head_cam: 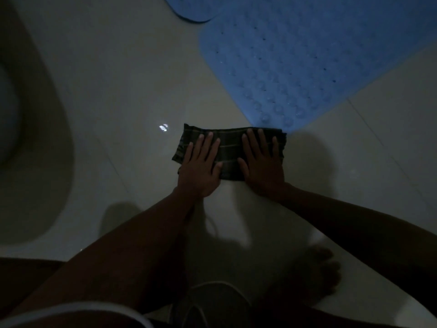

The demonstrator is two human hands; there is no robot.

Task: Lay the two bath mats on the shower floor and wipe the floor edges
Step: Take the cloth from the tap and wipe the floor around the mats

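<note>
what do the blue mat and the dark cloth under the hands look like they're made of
Blue mat: probably soft rubber or vinyl, matte, dotted with small holes and round suction-cup bumps. Dark cloth: looks like woven fabric, folded, with pale stripes; the dim light hides its texture.

Open tile to your left, mat edge hard against the cloth ahead

Bare floor [113, 95] runs wide to your left until the toilet base [35, 147] blocks it. Straight ahead, the near blue bath mat [307, 62] touches the cloth [230, 147] at its far right corner; a second mat [189, 8] lies beyond. Your bare foot [316, 271] sits on the tile behind your right arm.
</note>
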